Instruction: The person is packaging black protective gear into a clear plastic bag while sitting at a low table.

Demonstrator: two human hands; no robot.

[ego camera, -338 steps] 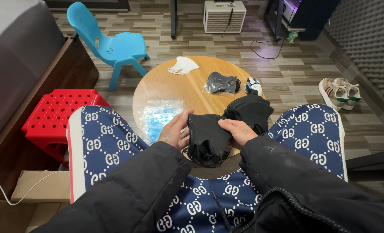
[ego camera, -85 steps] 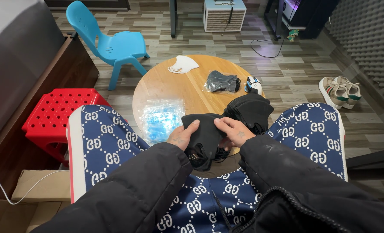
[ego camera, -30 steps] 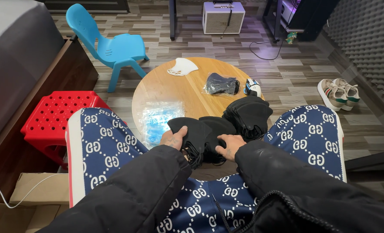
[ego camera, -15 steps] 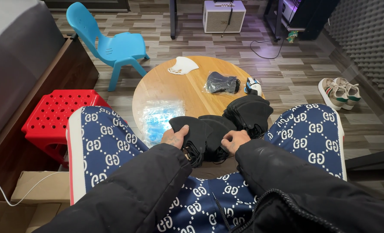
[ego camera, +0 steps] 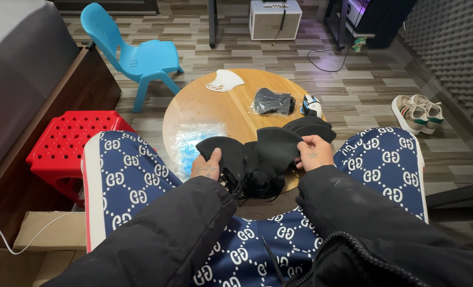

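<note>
The left hand (ego camera: 207, 166) and the right hand (ego camera: 313, 152) now sit farther apart than half a second ago, when both were bunched close over the dark bundle. Between them a black face mask (ego camera: 252, 157) is stretched flat at the near edge of the round wooden counter (ego camera: 215, 109). The left grip pinches the mask's left end, thumb on top; the right grip pinches its right end with the fingers curled around it. Just beyond the right grip lies a stack of black masks (ego camera: 310, 126), unmoved. Beyond the left grip, a clear plastic bag (ego camera: 194, 144) lies flat as before. A wrapped dark mask (ego camera: 272, 102) and a white mask (ego camera: 224, 81) sit well beyond both grips.
</note>
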